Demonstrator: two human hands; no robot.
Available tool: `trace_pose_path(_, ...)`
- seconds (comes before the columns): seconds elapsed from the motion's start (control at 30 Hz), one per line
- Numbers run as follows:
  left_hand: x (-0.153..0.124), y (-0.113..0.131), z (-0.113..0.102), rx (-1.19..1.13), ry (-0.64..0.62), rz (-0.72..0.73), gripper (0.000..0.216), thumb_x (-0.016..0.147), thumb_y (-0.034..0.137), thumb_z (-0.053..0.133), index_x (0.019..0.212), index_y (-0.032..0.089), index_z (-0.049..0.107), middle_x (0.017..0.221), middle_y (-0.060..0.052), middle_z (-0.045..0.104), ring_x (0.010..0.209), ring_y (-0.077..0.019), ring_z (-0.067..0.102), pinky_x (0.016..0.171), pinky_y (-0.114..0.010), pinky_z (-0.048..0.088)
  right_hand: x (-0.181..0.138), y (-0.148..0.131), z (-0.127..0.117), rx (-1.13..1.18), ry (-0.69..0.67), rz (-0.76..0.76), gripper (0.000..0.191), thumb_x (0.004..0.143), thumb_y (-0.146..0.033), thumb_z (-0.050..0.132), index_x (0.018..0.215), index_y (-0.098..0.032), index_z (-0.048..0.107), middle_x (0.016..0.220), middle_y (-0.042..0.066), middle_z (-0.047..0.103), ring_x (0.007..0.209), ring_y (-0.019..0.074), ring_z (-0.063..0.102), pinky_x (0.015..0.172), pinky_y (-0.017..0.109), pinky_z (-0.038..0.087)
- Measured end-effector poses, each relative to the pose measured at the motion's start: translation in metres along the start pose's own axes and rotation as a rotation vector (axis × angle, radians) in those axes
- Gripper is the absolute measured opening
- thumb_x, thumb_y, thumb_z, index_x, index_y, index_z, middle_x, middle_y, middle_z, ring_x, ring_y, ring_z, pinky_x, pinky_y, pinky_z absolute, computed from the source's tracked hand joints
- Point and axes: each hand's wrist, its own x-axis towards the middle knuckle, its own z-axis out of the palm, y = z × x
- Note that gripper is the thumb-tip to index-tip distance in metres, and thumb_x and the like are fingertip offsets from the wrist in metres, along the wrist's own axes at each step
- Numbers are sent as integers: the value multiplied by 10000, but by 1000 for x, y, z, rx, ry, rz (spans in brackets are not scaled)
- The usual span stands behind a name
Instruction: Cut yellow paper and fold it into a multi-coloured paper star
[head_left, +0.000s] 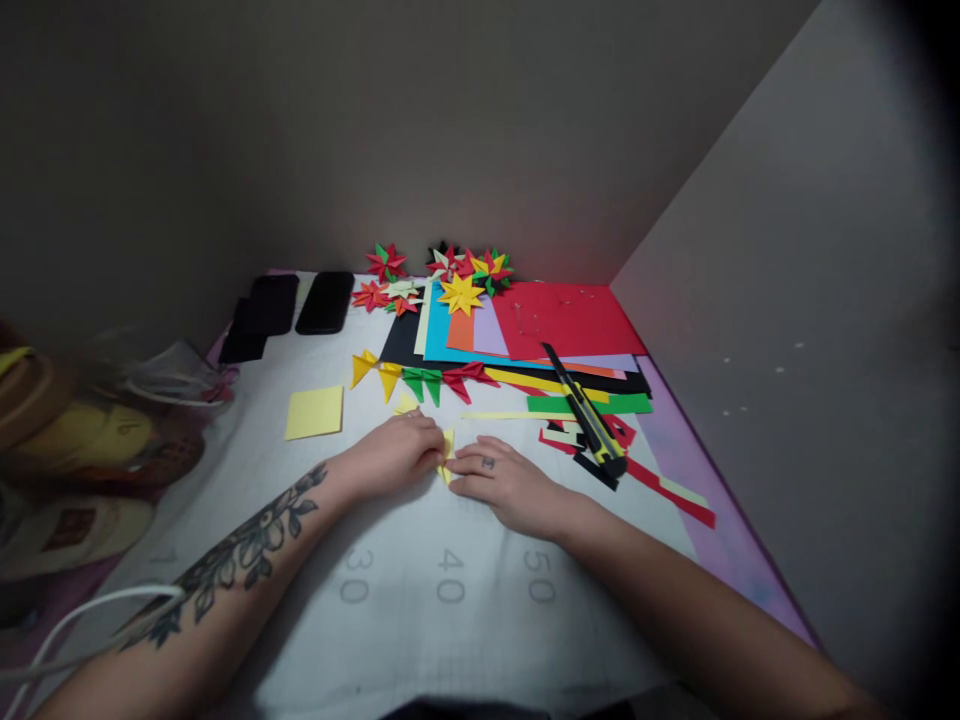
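Note:
A small folded strip of yellow paper (448, 440) lies on the white mat, between my two hands. My left hand (401, 452) has its fingers curled down on the paper's left side, hiding part of it. From the right, my right hand (510, 485) holds the paper's edge between thumb and fingertips. Just beyond my left fingers is another pale yellow piece (406, 404), partly covered. Folded paper pieces stand in a row further back: yellow (375, 374), green (423, 384) and red (468, 381). A yellow sticky-note pad (314, 412) lies left of my left hand.
A box cutter (585, 415) rests on paper strips and scraps at the right. Coloured sheets (570, 318) and several folded paper stars (460, 294) are at the back. A black phone (325, 303) lies back left. Jars and bags (82, 440) crowd the left edge, near a white cable (97, 598).

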Motion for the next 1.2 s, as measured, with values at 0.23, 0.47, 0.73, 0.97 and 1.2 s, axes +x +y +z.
trace_pose_path(0.23, 5, 0, 1, 19, -36, -53, 148, 849, 201, 489, 750, 159, 591, 735, -35, 602, 728, -166, 539, 706, -276, 413, 2, 1, 1, 25, 29, -20, 297, 916, -118, 456, 1122, -249, 624, 1184, 25, 656, 1112, 209, 515, 1015, 452, 344)
trace_pose_path(0.47, 7, 3, 3, 62, -43, -82, 138, 834, 187, 485, 749, 156, 589, 754, -40, 611, 758, -177, 554, 742, -289, 418, 1, 2, 2, 11, 38, -38, 319, 915, -112, 456, 1164, -236, 612, 1185, 27, 654, 1115, 201, 506, 1014, 440, 349)
trace_pose_path(0.73, 8, 3, 6, 118, -39, -72, 172, 857, 196, 465, 753, 152, 595, 752, -41, 617, 756, -179, 565, 762, -301, 424, 1, 4, 2, 7, 43, -65, 277, 920, -148, 487, 1119, -263, 641, 1166, 37, 652, 1097, 209, 500, 982, 445, 373)
trace_pose_path(0.97, 9, 5, 8, 171, -26, -78, 174, 872, 207, 470, 771, 144, 598, 789, -55, 631, 769, -189, 577, 733, -307, 422, 3, 3, 1, 11, 46, -73, 270, 916, -156, 506, 1115, -274, 643, 1124, 34, 658, 1079, 200, 502, 966, 428, 387)
trace_pose_path(1.2, 7, 4, 12, 216, -5, -88, 147, 876, 220, 488, 787, 156, 586, 807, -53, 613, 787, -196, 552, 757, -324, 423, 3, 2, -1, 22, 53, -70, 271, 931, -160, 469, 1110, -267, 643, 1117, 26, 659, 1061, 203, 503, 954, 428, 397)
